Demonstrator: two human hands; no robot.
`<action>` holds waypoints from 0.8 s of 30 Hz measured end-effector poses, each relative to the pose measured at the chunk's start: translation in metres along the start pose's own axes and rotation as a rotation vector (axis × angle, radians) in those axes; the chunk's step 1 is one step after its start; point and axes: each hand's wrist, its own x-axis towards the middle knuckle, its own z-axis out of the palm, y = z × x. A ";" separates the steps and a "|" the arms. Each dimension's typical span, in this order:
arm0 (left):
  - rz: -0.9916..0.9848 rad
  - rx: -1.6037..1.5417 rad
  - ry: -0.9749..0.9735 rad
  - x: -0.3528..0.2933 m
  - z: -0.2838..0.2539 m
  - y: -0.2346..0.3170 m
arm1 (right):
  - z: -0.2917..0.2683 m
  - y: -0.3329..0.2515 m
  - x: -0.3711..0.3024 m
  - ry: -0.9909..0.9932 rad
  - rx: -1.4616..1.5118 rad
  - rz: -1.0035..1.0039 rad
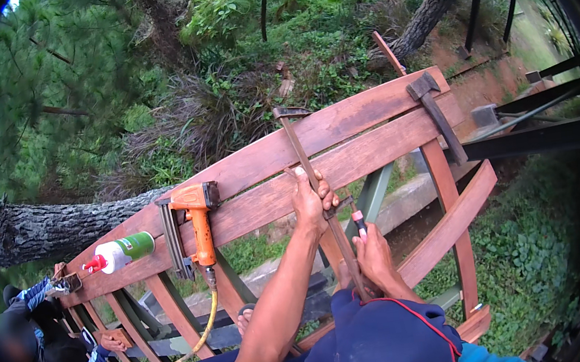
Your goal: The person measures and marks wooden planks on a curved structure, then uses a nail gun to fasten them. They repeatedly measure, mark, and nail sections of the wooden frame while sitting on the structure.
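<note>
Left hand (310, 196): fingers are curling around the metal clamp (294, 140).
Right hand (377, 255): fingers are holding a pink-and-black handle (360, 223) beside it.
Clamp: is stretching across the brown boards (257, 212).
Nail gun (203, 241): is lying on the boards, near a bottle (118, 254).

Orange nail gun (200, 224) with yellow hose (212, 318), red-tipped bottle (125, 251), hammer-like tool (438, 116), rough tree trunk (42, 229), green undergrowth (531, 260).

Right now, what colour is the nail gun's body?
Orange, with dark metal parts; the nail gun shows best in the head view.
</note>
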 end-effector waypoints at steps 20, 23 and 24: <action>-0.002 0.015 -0.112 0.008 -0.003 -0.002 | 0.002 0.012 0.012 -0.260 0.068 0.133; 0.017 -0.003 -0.127 0.009 -0.001 -0.004 | -0.008 0.026 0.027 -0.612 0.863 0.705; 0.026 -0.007 -0.125 0.009 -0.001 -0.004 | -0.011 0.026 0.030 -0.681 0.969 0.818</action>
